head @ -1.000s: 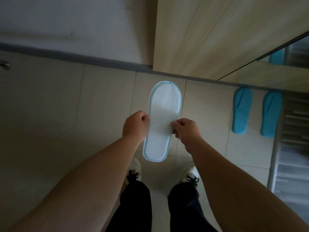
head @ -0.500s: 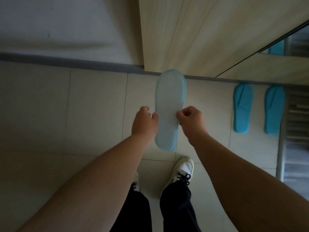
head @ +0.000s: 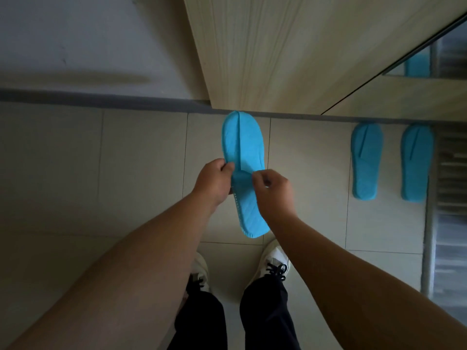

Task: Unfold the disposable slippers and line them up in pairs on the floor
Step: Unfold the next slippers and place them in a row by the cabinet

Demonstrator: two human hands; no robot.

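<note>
I hold a blue disposable slipper point(head: 243, 147) in the air in front of me, blue top side up, toe pointing away toward the cabinet. Its flat upper lies folded down with a crease along the middle. My left hand point(head: 214, 181) pinches the slipper's left edge near the middle. My right hand point(head: 274, 190) pinches the edge of the upper on the right side. Two more blue slippers point(head: 366, 160) point(head: 417, 162) lie side by side as a pair on the tiled floor at the right, toes toward the cabinet.
A light wooden cabinet point(head: 290, 54) stands straight ahead, a grey skirting point(head: 88, 96) and white wall to its left. A metal rack point(head: 449, 198) is at the far right. My white sneakers point(head: 274, 263) stand on the tiles below the slipper.
The slipper has been turned over: its white sole faced me a second ago, now the blue top side does. Both hands shifted their grip toward the upper's edge.
</note>
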